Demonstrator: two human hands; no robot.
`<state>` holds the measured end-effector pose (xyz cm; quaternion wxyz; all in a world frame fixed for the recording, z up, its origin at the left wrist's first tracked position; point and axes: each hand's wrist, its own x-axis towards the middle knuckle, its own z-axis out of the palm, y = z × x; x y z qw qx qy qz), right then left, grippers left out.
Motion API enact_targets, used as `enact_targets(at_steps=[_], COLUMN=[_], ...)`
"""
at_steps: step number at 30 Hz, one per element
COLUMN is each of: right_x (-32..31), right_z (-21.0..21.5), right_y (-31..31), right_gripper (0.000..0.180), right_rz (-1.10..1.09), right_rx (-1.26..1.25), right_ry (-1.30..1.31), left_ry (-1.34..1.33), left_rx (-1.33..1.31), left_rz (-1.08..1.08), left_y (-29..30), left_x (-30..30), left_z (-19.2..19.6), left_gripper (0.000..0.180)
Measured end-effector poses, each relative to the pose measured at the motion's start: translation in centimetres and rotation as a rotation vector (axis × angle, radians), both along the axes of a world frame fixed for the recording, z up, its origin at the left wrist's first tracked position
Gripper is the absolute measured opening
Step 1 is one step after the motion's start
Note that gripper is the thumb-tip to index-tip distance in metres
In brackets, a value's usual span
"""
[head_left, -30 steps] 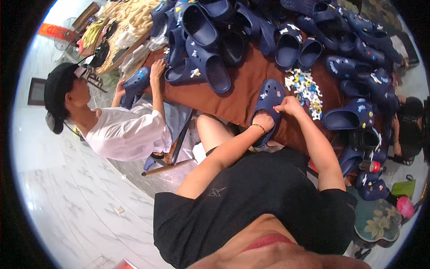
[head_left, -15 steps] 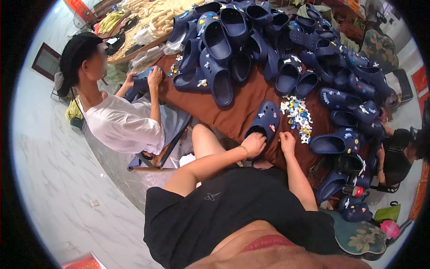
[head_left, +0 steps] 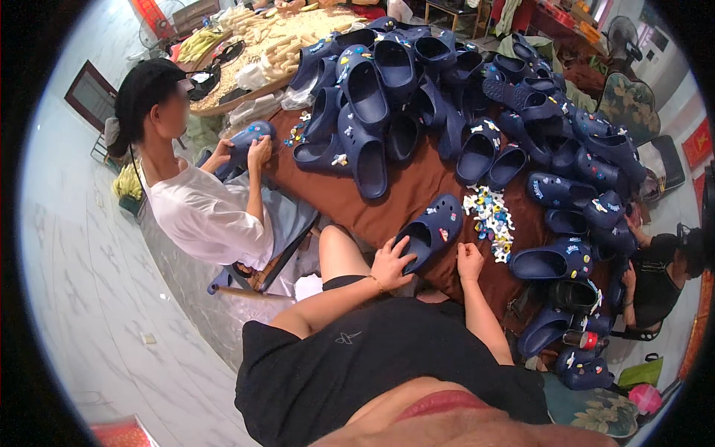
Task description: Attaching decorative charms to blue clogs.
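Observation:
A navy clog (head_left: 436,216) lies tilted at the near edge of the brown-covered table (head_left: 335,205), toe pointing away, with small charms on its upper. My left hand (head_left: 392,264) grips its heel end, fingers over the rim. Just right of the clog, my right hand (head_left: 469,264) is closed with its fingertips together; whatever they hold, if anything, is too small to make out. Beyond that hand lies a pile of small white, blue and yellow shoe charms (head_left: 491,222).
Navy clogs (head_left: 372,167) are heaped across the far side and down the right. At left, a person in a white top (head_left: 216,216) handles another clog (head_left: 252,138). Another person (head_left: 655,276) sits at right. A dark bottle (head_left: 581,340) stands among the near-right clogs.
My left hand has come out of the clog's opening to its left heel rim. The clog has turned slightly. My right hand stays closed beside it. The view has tilted upward.

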<state>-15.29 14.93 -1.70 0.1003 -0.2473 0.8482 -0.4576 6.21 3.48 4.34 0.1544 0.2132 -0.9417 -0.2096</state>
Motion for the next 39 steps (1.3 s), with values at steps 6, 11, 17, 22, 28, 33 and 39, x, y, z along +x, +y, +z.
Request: enact_targets(at_steps=[6,11,17,22,28,33,39], right_x=[0.4,0.4,0.5,0.6,-2.3,-14.3,-21.6], right_z=[0.8,-0.2,1.0,0.5,0.3,3.4,13.6], right_y=[-0.1,-0.1,0.4,0.0,0.1,2.3,-0.5], right_gripper=[0.027,0.024,0.022,0.023,0.026,0.016,0.03], right_rz=[0.009,0.016,-0.011,-0.011,0.0,-0.256,-0.492], right_rx=[-0.019,-0.011,-0.037,-0.011,-0.245,-0.361,0.035], right_ry=[0.021,0.093,0.148,0.023,-0.344,0.009,0.446], left_ry=[0.348,0.567,0.494,0.686,0.29,0.098,-0.002], left_rx=[-0.143,-0.413,-0.508,-0.55,-0.193,-0.225,-0.189], left_rz=[0.044,0.233,0.51,0.066,-0.053,0.021,0.099], left_y=[-6.1,-17.6,-29.0,-21.8,-10.3,-4.5,-5.2], left_x=[-0.2,-4.3,-10.8,-12.2,-10.3,-6.9,-4.7], left_z=[6.5,16.6,24.5,18.4,-2.2,-5.7,-4.3], left_gripper=[0.04,0.032,0.051,0.022,0.027,0.036,0.04])
